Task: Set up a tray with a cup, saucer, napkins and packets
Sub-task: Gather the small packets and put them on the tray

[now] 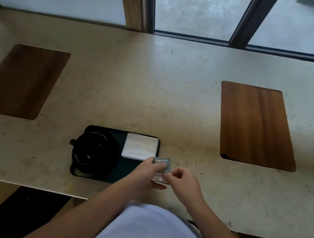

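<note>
A black rectangular tray (124, 170) lies near the front edge of the stone table. On its left part stands a black saucer (105, 162) with a black cup (88, 149) on it, the handle pointing left. A stack of white napkins (139, 147) lies in the tray's back right corner. My left hand (148, 173) and my right hand (181, 179) meet over the tray's right end. Both pinch small grey packets (162, 163), the left hand from the left, the right hand from the lower right. How many packets there are is hard to tell.
The beige stone table (156, 90) carries two inlaid wooden panels, one at the left (19, 82) and one at the right (253, 125). A window with dark frames (242, 19) runs behind the table. My pale shirt (154, 236) fills the lower middle.
</note>
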